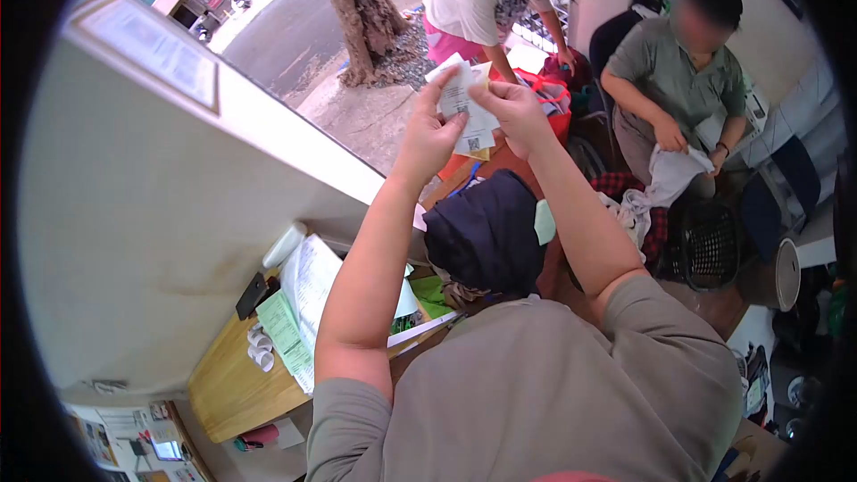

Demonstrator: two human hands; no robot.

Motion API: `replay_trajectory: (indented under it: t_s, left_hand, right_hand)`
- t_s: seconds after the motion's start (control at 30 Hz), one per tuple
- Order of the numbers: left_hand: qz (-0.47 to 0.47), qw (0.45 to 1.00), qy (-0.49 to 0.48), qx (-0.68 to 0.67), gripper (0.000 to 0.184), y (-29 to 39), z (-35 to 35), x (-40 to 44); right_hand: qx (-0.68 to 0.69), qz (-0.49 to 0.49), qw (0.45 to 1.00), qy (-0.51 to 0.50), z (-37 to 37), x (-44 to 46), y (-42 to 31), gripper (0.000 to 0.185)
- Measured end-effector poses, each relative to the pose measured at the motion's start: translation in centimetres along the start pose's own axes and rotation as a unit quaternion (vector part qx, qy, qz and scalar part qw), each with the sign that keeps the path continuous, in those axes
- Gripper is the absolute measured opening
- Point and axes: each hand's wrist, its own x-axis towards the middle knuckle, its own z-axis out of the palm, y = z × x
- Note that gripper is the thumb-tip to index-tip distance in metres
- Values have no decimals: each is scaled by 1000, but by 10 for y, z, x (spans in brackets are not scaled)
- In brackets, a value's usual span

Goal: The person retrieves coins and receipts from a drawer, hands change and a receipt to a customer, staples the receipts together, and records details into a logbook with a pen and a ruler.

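Printed paper slips (pixel 461 105) with a small square code near the lower end are held up in front of me between both hands. My left hand (pixel 433 125) pinches them at their left side, thumb on the front. On the right side, my right hand (pixel 515 112) grips them, with a yellowish piece showing behind the white paper. Below my hands lies a dark cloth bundle (pixel 486 232), with a pale green paper (pixel 544 221) at its right side.
A wooden desk (pixel 223 393) at lower left bears papers (pixel 287 336) and small white rolls (pixel 260 355). One person (pixel 464 4) bends over a red bag (pixel 558 116); another (pixel 683 80) sits handling white cloth (pixel 676 176). A black basket (pixel 705 245) stands at right.
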Motion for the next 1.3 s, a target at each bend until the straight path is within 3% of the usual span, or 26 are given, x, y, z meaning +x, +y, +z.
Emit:
replay_trajectory:
  t_s: [0.03, 0.1, 0.17, 0.2, 0.3, 0.33, 0.43, 0.53, 0.7, 0.83, 0.93, 1.07, 1.17, 1.3]
  left_hand:
    - [3, 1000, 3, -11, 63, -9, 9, 6]
    - [-91, 983, 110, 113, 59, -26, 15, 20]
    - [-262, 955, 133, 49, 62, -54, 11, 40]
    - [-281, 954, 68, -83, 45, -59, 16, 40]
    - [-225, 962, 69, -141, 29, -95, 36, 54]
    - [-226, 958, 81, -154, 22, -100, 40, 60]
    - [-268, 928, 128, -225, 19, -122, 43, 76]
    - [-268, 924, 148, -228, 21, -142, 37, 87]
    - [-254, 930, 183, -196, 22, -163, 25, 100]
    - [-235, 925, 234, -187, 27, -179, 17, 104]
    - [-231, 917, 257, -202, 31, -188, 12, 108]
    - [-221, 918, 288, -160, 32, -198, 11, 114]
    - [-190, 922, 311, -133, 31, -206, 15, 123]
    - [-145, 942, 294, -69, 34, -202, 14, 137]
  right_hand:
    - [-21, -23, 1000, 4, -11, 2, 4, 30]
    - [-15, 48, 999, 14, -51, 9, 11, 32]
    - [49, 74, 996, 32, -61, 9, 3, 32]
    - [53, 102, 992, 54, -62, 7, -5, 33]
    - [109, 164, 980, -13, -126, 31, 31, 36]
    - [266, 213, 936, -91, -144, 41, 40, 43]
    - [423, 234, 860, 167, -183, 57, 80, 37]
    - [342, 256, 839, 338, -231, 66, 132, 25]
    - [191, 328, 848, 369, -267, 80, 146, 16]
    - [124, 274, 906, 297, -241, 109, 111, 21]
    - [180, 288, 917, 210, -195, 120, 56, 23]
    - [121, 282, 949, 77, -166, 142, 28, 26]
    - [186, 375, 908, 0, -168, 167, 28, 24]
    - [110, 409, 906, -18, -143, 176, 22, 24]
